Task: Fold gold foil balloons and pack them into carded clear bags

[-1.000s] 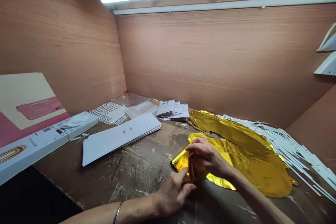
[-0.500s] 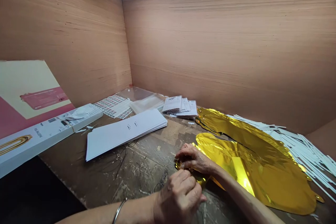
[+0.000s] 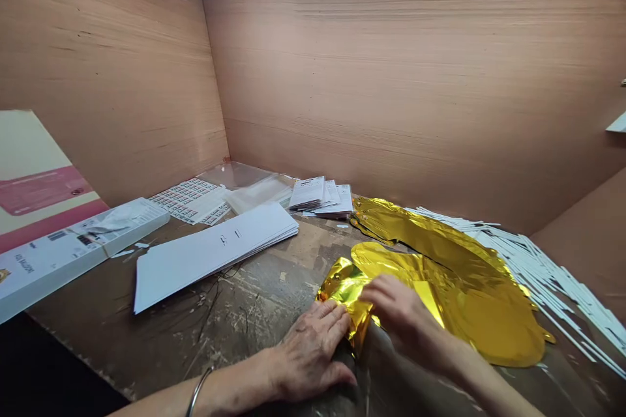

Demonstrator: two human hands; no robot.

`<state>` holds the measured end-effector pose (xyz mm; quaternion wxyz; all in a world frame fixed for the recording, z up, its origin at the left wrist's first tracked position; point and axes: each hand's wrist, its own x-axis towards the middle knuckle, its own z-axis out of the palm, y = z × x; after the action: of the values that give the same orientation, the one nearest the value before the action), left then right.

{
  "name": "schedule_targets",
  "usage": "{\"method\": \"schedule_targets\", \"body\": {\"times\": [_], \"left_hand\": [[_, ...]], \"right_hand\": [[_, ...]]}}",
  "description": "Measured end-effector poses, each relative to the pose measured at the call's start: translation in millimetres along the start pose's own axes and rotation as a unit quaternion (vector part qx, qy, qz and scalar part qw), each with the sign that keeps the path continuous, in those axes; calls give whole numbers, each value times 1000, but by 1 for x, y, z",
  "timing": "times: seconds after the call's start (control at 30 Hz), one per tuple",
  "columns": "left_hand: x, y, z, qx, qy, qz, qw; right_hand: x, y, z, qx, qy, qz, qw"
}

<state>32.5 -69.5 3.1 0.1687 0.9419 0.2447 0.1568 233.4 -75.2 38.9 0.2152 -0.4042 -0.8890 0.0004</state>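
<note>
A shiny gold foil balloon (image 3: 342, 280) lies flat and creased on the table before me. Its near-left part is crumpled and folded. My left hand (image 3: 315, 352) rests palm down, its stretched fingers pressing on that crumpled edge and its thumb out to the side; a metal bangle circles the wrist. Just to the right, my right hand (image 3: 401, 309) is over the same foil, fingers bent and fingertips against it. It is smeared by motion, so whether it pinches the foil is unclear. More flat gold foil (image 3: 489, 300) spreads out to the right, beyond the right hand.
A stack of long white cards (image 3: 215, 251) lies left of centre. Behind it are sticker sheets (image 3: 183, 199), clear plastic bags (image 3: 261, 192) and small printed cards (image 3: 308, 192). A long white box (image 3: 83, 247) is at left. White sticks (image 3: 528, 267) lie at right, by the wooden wall (image 3: 391, 91).
My left hand has gone from a closed grip to lying flat on the foil. My right hand has lifted and shifted right. The crumpled foil part now shows more. The view has turned slightly right.
</note>
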Motion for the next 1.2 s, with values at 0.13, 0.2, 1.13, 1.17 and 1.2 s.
{"method": "schedule_targets", "body": {"times": [0.13, 0.2, 1.13, 1.17, 1.2], "left_hand": [[1, -2, -2, -16, 0, -10, 1000], [1, -3, -1, -19, 0, -7, 1000], [44, -51, -12, -33, 46, -13, 998], [39, -49, -13, 29, 50, 41, 997], [34, -47, -12, 94, 60, 90, 990]], "right_hand": [[-35, -29, 23, -159, -11, -75, 984], [-41, -36, 37, -188, 19, -83, 978], [-14, 5, 49, 469, 149, 574, 655], [-14, 6, 48, 474, 146, 577, 649], [-14, 7, 46, 479, 144, 580, 643]]}}
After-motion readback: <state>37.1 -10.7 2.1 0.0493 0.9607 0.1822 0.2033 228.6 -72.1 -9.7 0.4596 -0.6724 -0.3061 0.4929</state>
